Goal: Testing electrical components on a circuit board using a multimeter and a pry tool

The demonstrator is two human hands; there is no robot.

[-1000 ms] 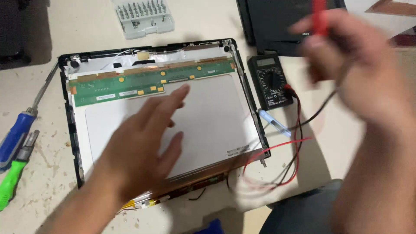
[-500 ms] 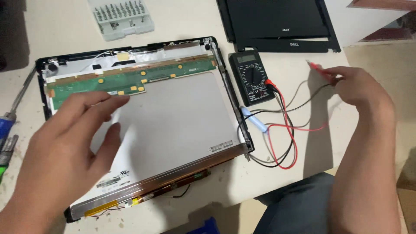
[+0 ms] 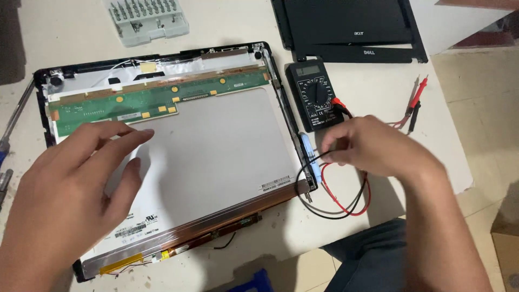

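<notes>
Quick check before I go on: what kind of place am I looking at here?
Most likely an electronics repair bench, perhaps a home or small shop one. An opened laptop screen panel lies on the table with its green circuit strip exposed, a black multimeter with its probes sits beside it, and a screwdriver bit set lies behind.

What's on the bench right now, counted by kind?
Bare display panel, back up in its lid: 1
Black screen bezels: 2
Multimeter: 1
Test probes, one red and one black: 2
Screwdriver bit case: 1
Hand tools at the left edge, partly cut off: 2
Total: 9
</notes>
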